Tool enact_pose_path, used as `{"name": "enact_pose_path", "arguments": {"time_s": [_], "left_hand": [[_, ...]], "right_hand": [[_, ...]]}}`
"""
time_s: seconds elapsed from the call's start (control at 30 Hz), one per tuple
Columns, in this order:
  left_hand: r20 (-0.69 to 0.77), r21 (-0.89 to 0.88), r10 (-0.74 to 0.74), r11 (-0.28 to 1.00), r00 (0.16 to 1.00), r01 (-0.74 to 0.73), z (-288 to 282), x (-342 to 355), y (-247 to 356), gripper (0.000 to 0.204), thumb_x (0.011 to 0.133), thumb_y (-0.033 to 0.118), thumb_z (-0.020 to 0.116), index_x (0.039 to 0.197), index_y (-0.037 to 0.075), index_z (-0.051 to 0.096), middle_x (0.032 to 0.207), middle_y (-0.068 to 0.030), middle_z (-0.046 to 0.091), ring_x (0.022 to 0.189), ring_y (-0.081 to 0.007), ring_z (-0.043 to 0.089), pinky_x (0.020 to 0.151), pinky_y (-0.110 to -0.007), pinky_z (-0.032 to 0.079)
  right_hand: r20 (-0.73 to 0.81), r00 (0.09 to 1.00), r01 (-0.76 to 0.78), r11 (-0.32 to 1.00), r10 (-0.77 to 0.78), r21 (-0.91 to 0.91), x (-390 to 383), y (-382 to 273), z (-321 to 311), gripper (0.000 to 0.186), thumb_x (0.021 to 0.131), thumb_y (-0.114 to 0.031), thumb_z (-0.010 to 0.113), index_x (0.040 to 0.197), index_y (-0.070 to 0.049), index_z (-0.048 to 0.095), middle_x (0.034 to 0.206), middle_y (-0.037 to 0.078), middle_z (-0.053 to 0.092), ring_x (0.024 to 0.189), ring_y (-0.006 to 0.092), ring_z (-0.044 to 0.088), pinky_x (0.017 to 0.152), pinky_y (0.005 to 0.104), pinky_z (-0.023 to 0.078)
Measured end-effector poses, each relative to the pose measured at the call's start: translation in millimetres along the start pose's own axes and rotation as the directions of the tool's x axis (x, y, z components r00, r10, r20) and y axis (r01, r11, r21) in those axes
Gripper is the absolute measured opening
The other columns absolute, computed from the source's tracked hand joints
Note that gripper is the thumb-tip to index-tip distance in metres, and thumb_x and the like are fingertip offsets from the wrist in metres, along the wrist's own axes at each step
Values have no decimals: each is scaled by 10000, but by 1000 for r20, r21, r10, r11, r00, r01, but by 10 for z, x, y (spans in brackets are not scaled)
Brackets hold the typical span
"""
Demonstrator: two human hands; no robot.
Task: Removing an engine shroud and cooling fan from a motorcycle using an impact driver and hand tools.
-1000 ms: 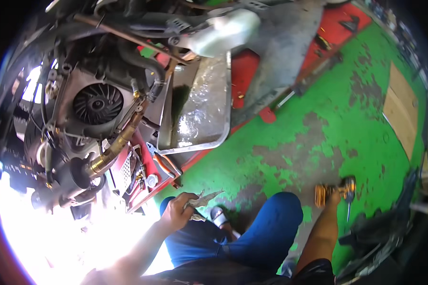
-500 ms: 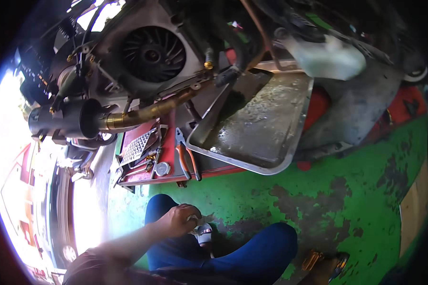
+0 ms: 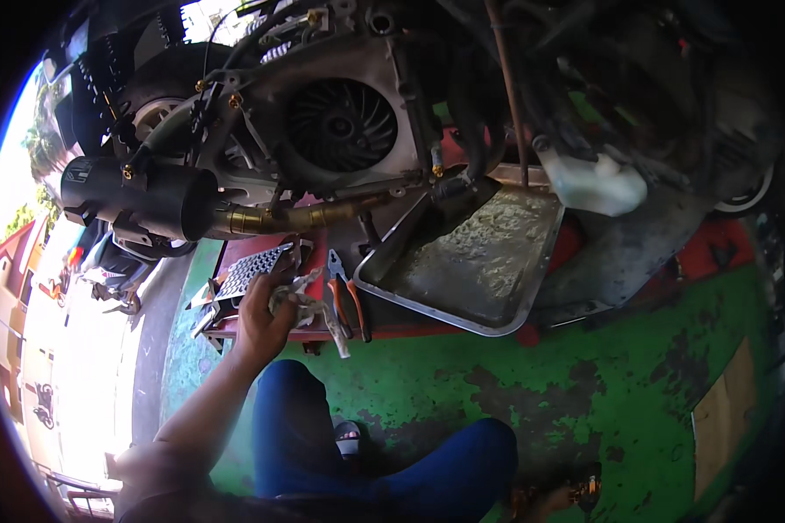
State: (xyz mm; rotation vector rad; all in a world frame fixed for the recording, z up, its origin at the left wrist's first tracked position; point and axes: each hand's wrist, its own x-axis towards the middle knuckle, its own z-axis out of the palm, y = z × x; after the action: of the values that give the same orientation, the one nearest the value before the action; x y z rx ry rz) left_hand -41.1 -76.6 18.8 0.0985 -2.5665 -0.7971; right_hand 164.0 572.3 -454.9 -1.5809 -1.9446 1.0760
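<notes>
head view: left hand (image 3: 266, 315) out over the red tool tray (image 3: 262, 327), fingers curled around a crumpled grey rag (image 3: 298, 296), orange-handled pliers (image 3: 347, 301) just beside it, metal drip pan (image 3: 480, 261) further right. right hand out of sight.

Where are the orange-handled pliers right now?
The orange-handled pliers lie on the red platform, left of centre, between the left hand and the metal tray.
</notes>
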Motion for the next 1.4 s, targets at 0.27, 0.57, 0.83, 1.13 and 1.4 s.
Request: {"name": "enact_pose_path", "arguments": {"time_s": [0.27,0.57,0.83,1.13,1.4], "left_hand": [[210,546,-161,838,964,21,362,-44,-242,764,909,458,606,1501,61,334,1535,-252,311,1469,-455,179,1172,-583,103],[695,-506,46,741,718,442,482,-493,1129,611,1031,512,469,1344,-11,521,1281,-201,609,1234,-300,559,1024,-422,436],[811,-500,154,-321,565,805,596,-1041,1495,506,1068,454,411,1262,-3,511,1202,-190,654,1111,-284,632,997,-434,471],[513,-777,-372,180,773,603,540,-631,571,364,1070,354,447,1071,8,563,936,-160,721,827,-245,690,738,-365,525],[142,107,-513,858,847,502,635,22,-108,523,908,529,599,853,21,714,816,-233,699,807,-410,692,749,-512,539]], "right_hand": [[39,879,413,800,-475,435,-608,-1498,-823,600,935,-136,624,1458,30,382,1351,210,556,1147,328,603,990,418,497],[824,362,697,714,-435,71,-903,-2478,-1371,596,953,-295,644,1416,8,425,1182,176,610,1045,304,623,813,411,550],[853,-156,422,747,-499,514,-2249,-3604,-1483,549,950,-280,642,1380,-1,442,1157,156,605,1026,279,615,813,394,540],[817,-288,347,740,-500,576,-2835,-3771,-1279,497,948,-262,639,1339,-12,461,1129,135,600,1005,252,607,813,375,529],[815,-234,343,739,-530,580,-2770,-3747,-1368,451,945,-246,637,1302,-22,478,1105,115,595,986,227,599,813,358,519]]}}
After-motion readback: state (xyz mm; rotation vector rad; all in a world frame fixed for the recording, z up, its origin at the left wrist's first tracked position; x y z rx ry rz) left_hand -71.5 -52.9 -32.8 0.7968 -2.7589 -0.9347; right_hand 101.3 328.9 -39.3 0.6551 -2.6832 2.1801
